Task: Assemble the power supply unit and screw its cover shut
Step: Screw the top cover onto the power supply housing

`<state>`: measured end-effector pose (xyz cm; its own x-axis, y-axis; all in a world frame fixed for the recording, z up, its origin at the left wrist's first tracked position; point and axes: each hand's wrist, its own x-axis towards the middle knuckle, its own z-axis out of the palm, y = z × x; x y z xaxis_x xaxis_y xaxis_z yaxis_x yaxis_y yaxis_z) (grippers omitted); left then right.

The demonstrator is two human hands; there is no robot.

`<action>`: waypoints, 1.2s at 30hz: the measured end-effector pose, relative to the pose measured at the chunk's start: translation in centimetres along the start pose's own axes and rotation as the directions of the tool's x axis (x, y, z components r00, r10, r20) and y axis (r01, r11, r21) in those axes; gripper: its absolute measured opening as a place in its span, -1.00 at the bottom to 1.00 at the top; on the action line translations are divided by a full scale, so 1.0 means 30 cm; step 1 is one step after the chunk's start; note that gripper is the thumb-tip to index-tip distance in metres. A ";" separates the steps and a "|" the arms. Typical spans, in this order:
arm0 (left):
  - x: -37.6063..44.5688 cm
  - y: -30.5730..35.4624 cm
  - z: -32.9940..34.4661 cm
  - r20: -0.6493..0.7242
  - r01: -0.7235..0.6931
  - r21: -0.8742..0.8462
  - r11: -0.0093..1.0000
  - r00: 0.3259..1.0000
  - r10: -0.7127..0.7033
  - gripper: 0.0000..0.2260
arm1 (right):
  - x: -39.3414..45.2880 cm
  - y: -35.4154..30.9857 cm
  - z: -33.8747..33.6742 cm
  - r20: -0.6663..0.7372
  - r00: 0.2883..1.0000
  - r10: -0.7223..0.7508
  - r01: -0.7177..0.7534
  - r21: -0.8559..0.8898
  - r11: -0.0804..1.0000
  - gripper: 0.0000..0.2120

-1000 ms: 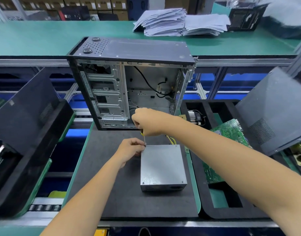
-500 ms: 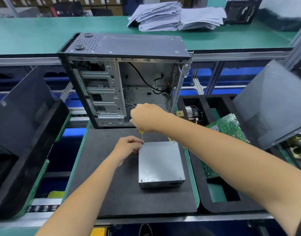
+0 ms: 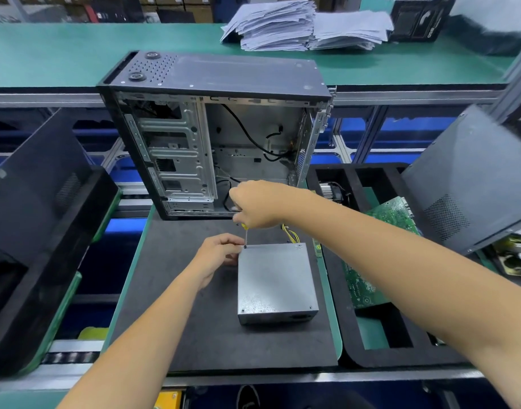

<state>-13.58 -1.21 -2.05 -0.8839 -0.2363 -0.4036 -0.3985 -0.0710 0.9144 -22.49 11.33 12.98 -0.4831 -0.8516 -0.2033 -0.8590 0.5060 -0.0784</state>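
grey metal power supply unit (image 3: 275, 280) lies flat on the mat, cover on; yellow wires (image 3: 289, 235) at its far end

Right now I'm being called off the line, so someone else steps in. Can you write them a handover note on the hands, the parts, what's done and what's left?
Right hand: grips the screwdriver upright, tip on the screw at the far-left corner of the PSU.
Left hand: fingers at that same corner, steadying by the tip.
PSU: lies flat on the black mat, cover on, wires out the far end, in front of the open case.
Done: cover seated.
Left: finish this screw; the other corners are too small to judge, so check them.
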 end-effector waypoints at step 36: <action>0.052 -0.107 -0.052 0.030 -0.104 0.654 0.749 0.993 0.112 -0.82 | 0.026 -0.022 -0.025 0.089 0.990 -0.110 0.115 -0.054 0.992 -0.91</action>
<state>-13.30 -2.85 -5.55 -0.9298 -0.2139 -0.2997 -0.3669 0.6049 0.7067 -22.42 10.24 13.60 -0.3685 -0.8866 -0.2795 -0.9168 0.3965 -0.0488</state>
